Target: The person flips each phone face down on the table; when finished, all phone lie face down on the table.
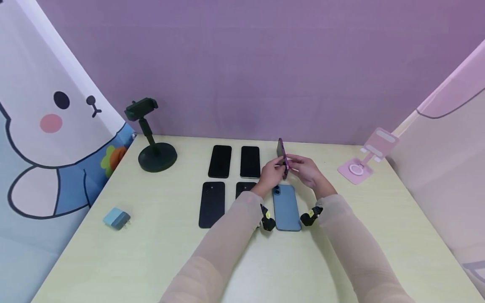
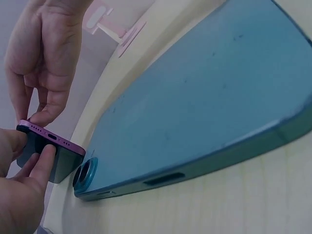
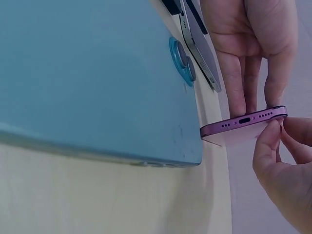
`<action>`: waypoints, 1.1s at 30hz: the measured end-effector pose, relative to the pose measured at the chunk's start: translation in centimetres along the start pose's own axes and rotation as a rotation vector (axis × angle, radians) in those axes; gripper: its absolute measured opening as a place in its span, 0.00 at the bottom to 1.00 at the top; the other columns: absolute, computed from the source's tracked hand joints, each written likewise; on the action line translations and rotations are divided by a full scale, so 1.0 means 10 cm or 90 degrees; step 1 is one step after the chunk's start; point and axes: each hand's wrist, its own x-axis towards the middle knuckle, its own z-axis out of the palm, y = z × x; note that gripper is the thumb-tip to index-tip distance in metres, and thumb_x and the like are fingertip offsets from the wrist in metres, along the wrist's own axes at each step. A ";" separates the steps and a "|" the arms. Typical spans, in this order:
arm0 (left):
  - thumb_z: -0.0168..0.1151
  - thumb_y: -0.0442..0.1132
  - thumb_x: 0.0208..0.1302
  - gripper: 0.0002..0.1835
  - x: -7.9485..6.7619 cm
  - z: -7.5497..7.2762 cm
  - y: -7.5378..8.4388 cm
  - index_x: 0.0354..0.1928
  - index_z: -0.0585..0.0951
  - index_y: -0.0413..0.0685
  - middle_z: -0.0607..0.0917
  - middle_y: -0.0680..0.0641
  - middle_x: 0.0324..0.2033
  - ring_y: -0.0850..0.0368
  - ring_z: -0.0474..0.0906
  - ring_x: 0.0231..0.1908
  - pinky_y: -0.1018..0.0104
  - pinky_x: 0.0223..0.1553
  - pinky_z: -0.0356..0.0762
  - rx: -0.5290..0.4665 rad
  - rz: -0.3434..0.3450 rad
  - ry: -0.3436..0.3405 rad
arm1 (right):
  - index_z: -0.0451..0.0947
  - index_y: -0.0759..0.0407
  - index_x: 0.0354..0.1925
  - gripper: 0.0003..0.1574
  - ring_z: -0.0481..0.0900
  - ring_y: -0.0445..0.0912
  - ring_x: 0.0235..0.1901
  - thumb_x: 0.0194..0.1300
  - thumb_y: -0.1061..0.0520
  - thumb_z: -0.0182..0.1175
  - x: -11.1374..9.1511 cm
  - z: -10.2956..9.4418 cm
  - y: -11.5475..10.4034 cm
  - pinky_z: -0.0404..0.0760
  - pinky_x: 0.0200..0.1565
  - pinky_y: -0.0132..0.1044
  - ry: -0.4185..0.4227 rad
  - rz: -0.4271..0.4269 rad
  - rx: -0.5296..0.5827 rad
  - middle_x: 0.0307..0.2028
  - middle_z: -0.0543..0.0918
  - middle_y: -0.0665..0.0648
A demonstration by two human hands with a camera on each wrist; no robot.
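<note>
A smartphone with a purple-pink frame [image 1: 281, 150] stands tipped up on edge between both hands, its charging-port end showing in both wrist views. My left hand [image 1: 272, 173] holds it from the left, with fingertips [image 2: 46, 160] against its dark face. From the other side, my right hand [image 1: 306, 170] grips it near a lower corner, thumb and finger bent there in the right wrist view [image 3: 285, 170]. Just in front of the hands lies a blue phone [image 1: 288, 210], back up, its two-lens camera toward the far side.
Two black phones [image 1: 219, 162] [image 1: 250, 162] lie left of the hands. Nearer are a dark phone [image 1: 212, 204] and another [image 1: 242, 187] partly behind my left arm. A black stand [image 1: 157, 158], blue charger plug [image 1: 116, 218] and pink stand [image 1: 356, 170] are farther out.
</note>
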 end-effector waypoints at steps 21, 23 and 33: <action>0.57 0.34 0.71 0.18 0.01 -0.15 -0.02 0.61 0.78 0.42 0.84 0.43 0.44 0.56 0.84 0.36 0.70 0.36 0.80 -0.075 -0.026 0.023 | 0.59 0.71 0.69 0.30 0.79 0.45 0.45 0.72 0.68 0.50 0.02 0.07 0.12 0.74 0.56 0.44 -0.010 0.038 -0.104 0.54 0.74 0.67; 0.58 0.34 0.71 0.19 0.01 -0.16 -0.02 0.62 0.77 0.40 0.85 0.41 0.44 0.55 0.85 0.37 0.69 0.37 0.81 -0.096 -0.030 0.021 | 0.59 0.70 0.70 0.31 0.78 0.49 0.49 0.72 0.67 0.51 0.04 0.07 0.14 0.73 0.57 0.45 -0.011 0.047 -0.127 0.57 0.72 0.70; 0.61 0.36 0.67 0.21 0.03 -0.24 -0.04 0.61 0.78 0.42 0.84 0.44 0.48 0.57 0.81 0.46 0.71 0.42 0.78 0.066 -0.008 0.008 | 0.66 0.70 0.66 0.28 0.77 0.50 0.49 0.70 0.66 0.55 0.09 0.00 0.23 0.77 0.51 0.38 -0.011 0.034 -0.173 0.59 0.71 0.72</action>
